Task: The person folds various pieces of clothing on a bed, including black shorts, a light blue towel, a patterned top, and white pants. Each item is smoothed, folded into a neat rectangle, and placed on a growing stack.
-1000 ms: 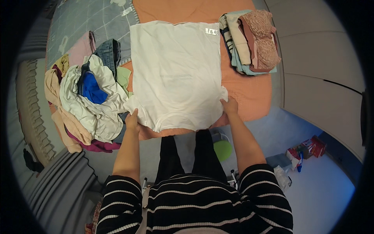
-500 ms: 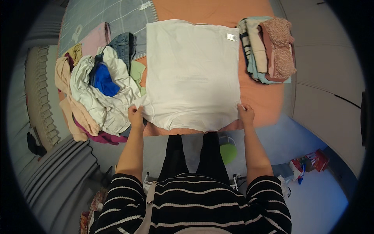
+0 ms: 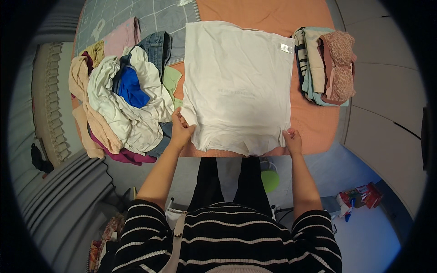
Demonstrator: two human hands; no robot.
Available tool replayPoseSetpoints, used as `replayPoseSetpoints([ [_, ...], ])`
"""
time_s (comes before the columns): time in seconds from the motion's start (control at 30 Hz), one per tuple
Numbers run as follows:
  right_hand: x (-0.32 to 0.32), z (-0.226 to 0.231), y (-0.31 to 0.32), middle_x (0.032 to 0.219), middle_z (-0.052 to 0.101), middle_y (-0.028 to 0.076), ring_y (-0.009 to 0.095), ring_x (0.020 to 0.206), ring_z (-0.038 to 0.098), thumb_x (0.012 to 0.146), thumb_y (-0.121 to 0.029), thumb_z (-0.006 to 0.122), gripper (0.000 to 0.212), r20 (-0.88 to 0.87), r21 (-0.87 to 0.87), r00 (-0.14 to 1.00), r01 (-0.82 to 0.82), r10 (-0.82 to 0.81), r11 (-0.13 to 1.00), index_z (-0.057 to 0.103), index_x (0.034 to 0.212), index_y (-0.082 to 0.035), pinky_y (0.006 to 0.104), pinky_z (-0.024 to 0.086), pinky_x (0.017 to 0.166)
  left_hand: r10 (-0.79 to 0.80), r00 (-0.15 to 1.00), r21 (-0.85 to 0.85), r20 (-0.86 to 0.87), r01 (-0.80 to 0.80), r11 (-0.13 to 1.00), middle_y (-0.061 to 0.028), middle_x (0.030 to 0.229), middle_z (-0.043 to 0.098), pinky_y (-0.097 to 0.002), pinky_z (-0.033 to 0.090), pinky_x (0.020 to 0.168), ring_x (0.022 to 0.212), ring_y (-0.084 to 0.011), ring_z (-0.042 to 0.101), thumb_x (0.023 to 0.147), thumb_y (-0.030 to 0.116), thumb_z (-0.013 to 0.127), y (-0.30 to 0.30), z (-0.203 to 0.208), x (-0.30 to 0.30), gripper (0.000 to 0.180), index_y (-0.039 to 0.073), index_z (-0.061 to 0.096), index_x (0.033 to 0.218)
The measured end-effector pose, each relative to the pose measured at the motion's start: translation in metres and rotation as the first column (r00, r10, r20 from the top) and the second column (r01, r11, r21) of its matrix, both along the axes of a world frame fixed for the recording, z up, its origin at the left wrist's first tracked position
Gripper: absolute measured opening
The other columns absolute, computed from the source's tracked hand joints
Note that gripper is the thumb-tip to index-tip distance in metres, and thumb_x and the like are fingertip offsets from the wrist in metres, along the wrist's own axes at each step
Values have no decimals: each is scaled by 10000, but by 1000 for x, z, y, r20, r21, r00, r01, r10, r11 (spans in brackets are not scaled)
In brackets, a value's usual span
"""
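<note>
A white T-shirt (image 3: 239,86) lies spread flat on the orange bedcover (image 3: 314,136), its hem at the far side and its collar toward me. My left hand (image 3: 183,131) is closed on the sleeve at the near left corner, and a flap of white cloth stands up by the fingers. At the near right corner, my right hand (image 3: 293,139) pinches the shirt's edge between thumb and fingers. Small wrinkles run across the shirt's near part, between the two hands. A small pale label (image 3: 286,48) sits near the far right corner.
Left of the shirt is a loose heap of clothes, including a white garment (image 3: 107,98), a blue piece (image 3: 131,87) and jeans (image 3: 157,52). Folded clothes (image 3: 337,68) are stacked at the right. A grey blanket (image 3: 159,20) covers the far left. A green stool (image 3: 270,181) stands below the bed's edge.
My left hand has moved inward to the right with the sleeve, which is now partly folded in. My right hand has shifted slightly inward. The whole view has turned a little.
</note>
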State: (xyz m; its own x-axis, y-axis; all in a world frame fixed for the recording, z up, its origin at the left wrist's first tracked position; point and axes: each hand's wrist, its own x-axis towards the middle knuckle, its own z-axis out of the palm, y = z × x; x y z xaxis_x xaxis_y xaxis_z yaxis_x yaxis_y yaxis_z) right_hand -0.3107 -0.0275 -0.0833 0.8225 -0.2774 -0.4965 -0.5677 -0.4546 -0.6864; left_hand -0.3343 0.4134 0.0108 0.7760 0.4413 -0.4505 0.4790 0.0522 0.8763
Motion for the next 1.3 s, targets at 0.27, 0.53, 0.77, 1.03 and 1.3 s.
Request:
replayPoseSetpoints([
  [0.27, 16, 12, 16, 609, 579, 13, 110, 525, 500, 699, -218, 799, 260, -324, -238, 945, -47, -33, 970, 606, 635, -55, 252, 403, 492, -31, 962, -428, -271, -92, 899, -27, 921, 644, -271, 492, 738, 822, -144, 623, 780, 8, 678, 12, -7, 9, 391, 24, 562, 1153],
  [0.53, 15, 2, -5, 710, 611, 23, 111, 576, 544, 764, -80, 712, 126, -252, 296, 955, 232, -159, 926, 603, 809, -38, 256, 451, 539, -72, 994, -194, -81, 55, 979, -39, 941, 668, -251, 489, 782, 845, -105, 612, 774, 22, 701, 64, 10, 0, 263, 6, 611, 1021],
  [0.77, 15, 3, -37, 812, 627, 60, 145, 706, 578, 786, -76, 678, 154, -109, -39, 992, -73, 69, 997, 585, 893, -15, 275, 473, 630, -287, 903, 549, -320, 424, 720, -52, 724, 583, -359, 448, 627, 674, -240, 567, 755, 92, 719, 99, 22, -1, 233, 43, 513, 853],
  [1.03, -8, 46, 28, 929, 586, 136, 288, 911, 568, 790, -139, 656, 203, 204, -436, 977, 35, 61, 899, 581, 947, -35, 390, 462, 800, -621, 753, 770, -217, 523, 365, -140, 865, 568, -402, 453, 737, 844, -338, 552, 757, 137, 675, 9, 4, -33, 197, 34, 566, 886],
  [1.3, -52, 36, 126, 895, 572, 129, 336, 832, 578, 757, -202, 670, 317, 75, -431, 682, -635, 727, 641, 558, 1027, -81, 428, 482, 742, -559, 513, 551, -651, 826, 116, -84, 902, 583, -422, 471, 751, 908, -287, 581, 766, 185, 583, -21, -81, -90, 215, 91, 547, 957],
])
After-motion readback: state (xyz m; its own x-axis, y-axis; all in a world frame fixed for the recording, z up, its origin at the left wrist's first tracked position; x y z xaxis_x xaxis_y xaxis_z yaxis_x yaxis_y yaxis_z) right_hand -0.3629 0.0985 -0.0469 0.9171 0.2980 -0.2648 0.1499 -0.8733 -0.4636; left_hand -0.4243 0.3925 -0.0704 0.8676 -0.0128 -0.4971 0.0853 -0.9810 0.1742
